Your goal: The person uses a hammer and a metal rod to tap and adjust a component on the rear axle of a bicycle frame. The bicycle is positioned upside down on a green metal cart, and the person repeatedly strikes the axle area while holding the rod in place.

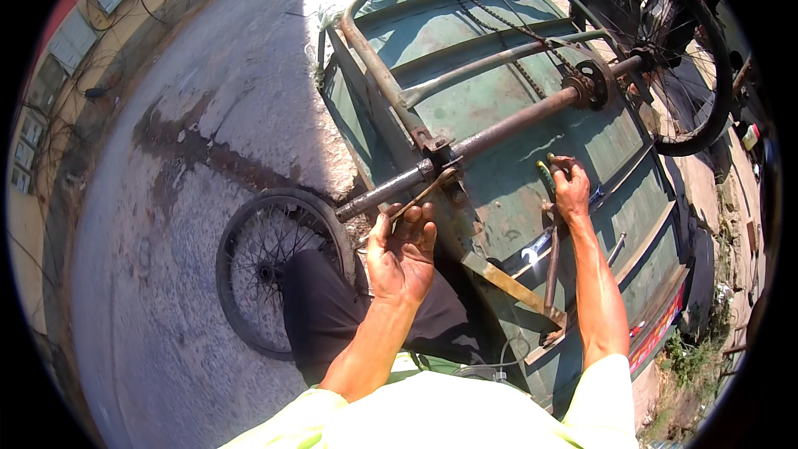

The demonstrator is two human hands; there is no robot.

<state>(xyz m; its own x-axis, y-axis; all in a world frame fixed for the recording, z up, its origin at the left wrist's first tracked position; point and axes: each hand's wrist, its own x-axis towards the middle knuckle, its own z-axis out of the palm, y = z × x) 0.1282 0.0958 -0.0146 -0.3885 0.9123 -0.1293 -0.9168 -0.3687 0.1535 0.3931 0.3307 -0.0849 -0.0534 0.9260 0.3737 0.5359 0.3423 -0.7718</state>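
A rusty axle (pixel 519 123) runs across the underside of an upturned green cart body (pixel 499 191). My left hand (pixel 403 254) pinches a thin brown stick (pixel 426 197) between thumb and fingers, palm turned up. The stick's far end reaches the bracket (pixel 439 151) on the axle; whether it touches cannot be made out. Over the green panel, my right hand (pixel 572 189) is closed around a slim tool with a green and yellow handle (pixel 546 176). Its working end is not clear to see.
A detached spoked wheel (pixel 278 270) lies beside my leg, near the bare axle end. Another wheel (pixel 652 50) sits on the axle's far end. A chain (pixel 499 17) hangs by a sprocket (pixel 588 86). A shiny wrench (pixel 536 247) rests on the panel.
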